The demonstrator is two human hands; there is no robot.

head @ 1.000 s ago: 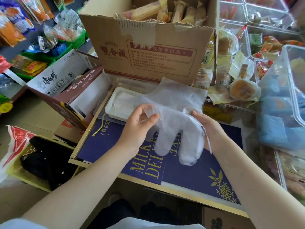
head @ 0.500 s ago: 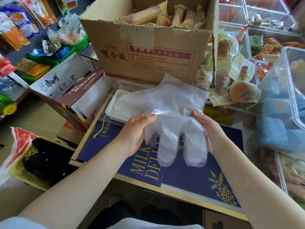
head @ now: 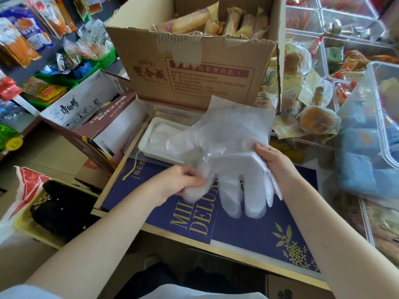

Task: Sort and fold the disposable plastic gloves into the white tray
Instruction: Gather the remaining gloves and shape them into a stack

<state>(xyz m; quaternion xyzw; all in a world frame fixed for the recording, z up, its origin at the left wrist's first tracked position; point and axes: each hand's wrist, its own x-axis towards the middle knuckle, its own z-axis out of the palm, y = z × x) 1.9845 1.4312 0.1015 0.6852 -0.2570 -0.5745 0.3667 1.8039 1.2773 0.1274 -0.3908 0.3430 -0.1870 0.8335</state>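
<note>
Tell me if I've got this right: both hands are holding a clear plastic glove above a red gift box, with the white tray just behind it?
Not quite: the head view shows the gift box is dark blue, not red. The rest holds: left hand and right hand hold the plastic glove, white tray behind.

both hands point(head: 179, 182) gripping plastic glove point(head: 235, 147), white tray point(head: 149, 143)

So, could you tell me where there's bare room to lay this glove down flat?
The navy box lid is bare between both forearms, below the glove. Beyond it, the white tray already holds gloves, hemmed by the cardboard box and snack packets.
</note>
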